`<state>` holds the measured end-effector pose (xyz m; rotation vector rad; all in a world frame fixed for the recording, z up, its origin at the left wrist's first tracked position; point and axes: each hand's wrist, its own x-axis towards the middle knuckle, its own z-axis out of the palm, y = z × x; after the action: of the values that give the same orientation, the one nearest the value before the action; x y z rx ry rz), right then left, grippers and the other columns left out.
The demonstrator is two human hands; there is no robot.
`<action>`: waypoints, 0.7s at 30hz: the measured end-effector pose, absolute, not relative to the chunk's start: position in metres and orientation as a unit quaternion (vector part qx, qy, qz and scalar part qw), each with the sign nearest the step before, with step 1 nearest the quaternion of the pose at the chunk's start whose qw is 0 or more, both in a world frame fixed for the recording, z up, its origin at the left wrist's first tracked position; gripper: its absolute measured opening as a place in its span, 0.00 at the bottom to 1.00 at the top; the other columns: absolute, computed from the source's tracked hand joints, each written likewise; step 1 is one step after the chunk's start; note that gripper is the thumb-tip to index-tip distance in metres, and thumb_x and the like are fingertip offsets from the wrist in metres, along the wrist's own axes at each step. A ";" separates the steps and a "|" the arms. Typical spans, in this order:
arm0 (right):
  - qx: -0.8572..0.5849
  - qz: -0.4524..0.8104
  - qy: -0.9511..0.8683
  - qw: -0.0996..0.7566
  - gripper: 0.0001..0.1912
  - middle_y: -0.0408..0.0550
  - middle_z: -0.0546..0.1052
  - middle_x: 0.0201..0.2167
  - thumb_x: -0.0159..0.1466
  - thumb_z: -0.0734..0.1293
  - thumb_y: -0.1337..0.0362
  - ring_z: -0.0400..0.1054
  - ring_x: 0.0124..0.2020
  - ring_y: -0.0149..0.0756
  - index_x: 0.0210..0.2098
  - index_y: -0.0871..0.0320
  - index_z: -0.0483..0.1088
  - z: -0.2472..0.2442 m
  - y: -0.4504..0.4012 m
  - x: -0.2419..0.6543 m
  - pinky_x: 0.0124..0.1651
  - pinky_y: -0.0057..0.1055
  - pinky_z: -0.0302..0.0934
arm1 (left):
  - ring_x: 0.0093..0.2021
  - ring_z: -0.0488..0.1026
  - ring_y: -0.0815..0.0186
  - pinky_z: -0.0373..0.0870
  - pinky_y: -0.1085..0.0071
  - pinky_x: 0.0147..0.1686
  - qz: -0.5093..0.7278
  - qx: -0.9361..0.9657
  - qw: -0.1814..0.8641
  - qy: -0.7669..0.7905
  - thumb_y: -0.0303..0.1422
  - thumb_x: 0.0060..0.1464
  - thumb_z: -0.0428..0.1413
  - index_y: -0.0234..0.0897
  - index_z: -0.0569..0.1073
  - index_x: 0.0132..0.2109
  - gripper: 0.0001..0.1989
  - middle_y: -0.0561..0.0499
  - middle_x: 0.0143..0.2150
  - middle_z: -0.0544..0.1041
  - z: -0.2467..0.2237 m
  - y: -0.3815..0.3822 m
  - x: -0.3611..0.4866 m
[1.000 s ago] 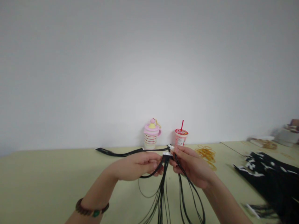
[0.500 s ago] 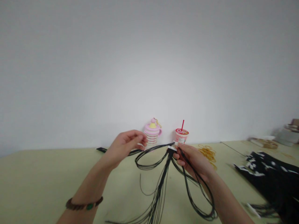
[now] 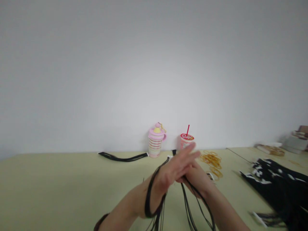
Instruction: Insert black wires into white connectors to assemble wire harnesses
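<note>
Head view: black cords [image 3: 149, 199] now loop around the left hand [image 3: 170, 171].

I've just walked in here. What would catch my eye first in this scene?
Long black cords loop around the left hand in the middle of the pale green table, with the right hand just behind it. At the table's far edge stand a pink striped bottle and a cup with a red straw. To the right lie amber rubber bands and black cloth with white marks.
</note>
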<state>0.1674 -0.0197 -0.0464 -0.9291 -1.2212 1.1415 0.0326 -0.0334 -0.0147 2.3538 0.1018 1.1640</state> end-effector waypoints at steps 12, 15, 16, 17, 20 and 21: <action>-0.344 0.477 -0.578 0.565 0.16 0.37 0.60 0.16 0.57 0.64 0.54 0.50 0.17 0.21 0.26 0.61 0.60 -0.035 -0.029 0.162 0.19 0.19 0.44 | 0.31 0.71 0.68 0.69 0.72 0.30 0.540 0.725 0.237 0.357 0.38 0.53 0.47 0.33 0.67 0.36 0.12 0.49 0.30 0.72 -0.008 0.007 0.002; -0.345 0.441 -0.597 0.574 0.15 0.36 0.60 0.16 0.59 0.62 0.54 0.50 0.17 0.21 0.28 0.60 0.60 -0.035 -0.028 0.165 0.20 0.20 0.44 | 0.22 0.68 0.70 0.62 0.76 0.21 0.328 0.744 0.491 0.314 0.48 0.54 0.40 0.30 0.68 0.29 0.25 0.49 0.22 0.71 -0.017 0.012 0.011; -0.346 0.434 -0.599 0.577 0.14 0.36 0.60 0.16 0.60 0.61 0.54 0.51 0.17 0.21 0.28 0.60 0.60 -0.036 -0.028 0.166 0.20 0.20 0.45 | 0.20 0.67 0.71 0.60 0.77 0.19 0.296 0.739 0.524 0.303 0.50 0.53 0.39 0.29 0.69 0.28 0.27 0.50 0.21 0.70 -0.019 0.012 0.014; -0.345 0.431 -0.600 0.579 0.14 0.36 0.61 0.16 0.61 0.60 0.55 0.52 0.17 0.21 0.28 0.60 0.60 -0.037 -0.027 0.167 0.21 0.20 0.46 | 0.19 0.66 0.72 0.58 0.77 0.18 0.287 0.736 0.537 0.296 0.50 0.52 0.41 0.29 0.70 0.28 0.27 0.50 0.20 0.70 -0.021 0.012 0.016; -0.327 0.447 -0.604 0.573 0.13 0.38 0.64 0.17 0.62 0.58 0.56 0.55 0.18 0.22 0.28 0.59 0.59 -0.037 -0.026 0.168 0.21 0.19 0.48 | 0.18 0.63 0.74 0.54 0.78 0.18 0.283 0.746 0.530 0.288 0.47 0.49 0.49 0.28 0.71 0.29 0.22 0.53 0.18 0.68 -0.021 0.011 0.015; -0.320 0.453 -0.607 0.569 0.13 0.38 0.65 0.17 0.62 0.58 0.57 0.57 0.18 0.22 0.28 0.59 0.58 -0.037 -0.026 0.167 0.22 0.20 0.49 | 0.18 0.62 0.75 0.54 0.78 0.18 0.273 0.752 0.526 0.289 0.45 0.49 0.50 0.28 0.72 0.30 0.21 0.53 0.18 0.67 -0.020 0.012 0.013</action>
<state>0.1672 -0.0264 -0.0369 -0.7516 -1.4248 1.0647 0.0134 0.0118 -0.0199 1.7991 0.6909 0.6525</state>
